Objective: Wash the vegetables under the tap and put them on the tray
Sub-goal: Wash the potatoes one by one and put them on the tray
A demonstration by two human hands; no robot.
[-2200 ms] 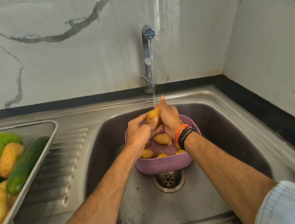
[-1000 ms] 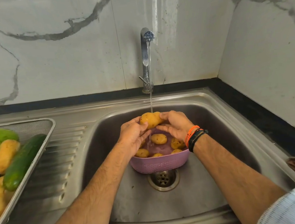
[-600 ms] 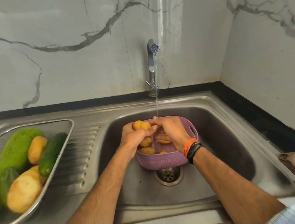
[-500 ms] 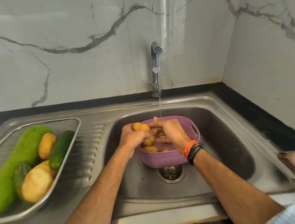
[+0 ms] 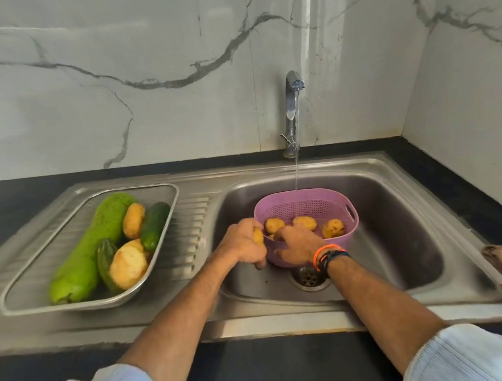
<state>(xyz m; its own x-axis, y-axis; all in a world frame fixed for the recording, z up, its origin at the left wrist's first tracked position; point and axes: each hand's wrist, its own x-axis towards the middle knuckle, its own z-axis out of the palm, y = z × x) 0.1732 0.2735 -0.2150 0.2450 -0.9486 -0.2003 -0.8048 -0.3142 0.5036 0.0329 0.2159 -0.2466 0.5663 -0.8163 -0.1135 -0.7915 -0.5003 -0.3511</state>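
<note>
One head-worn camera looks forward and down, close over the sink (image 5: 395, 183).

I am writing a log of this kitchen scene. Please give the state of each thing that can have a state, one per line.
Tap: running into the basket.
Basket: in the sink, holding potatoes.
Tray: on the drainboard, holding vegetables.
Left hand: gripping a potato beside the basket.
Right hand: reaching into the basket; what it holds is hidden.
Drain: unplugged.
</note>
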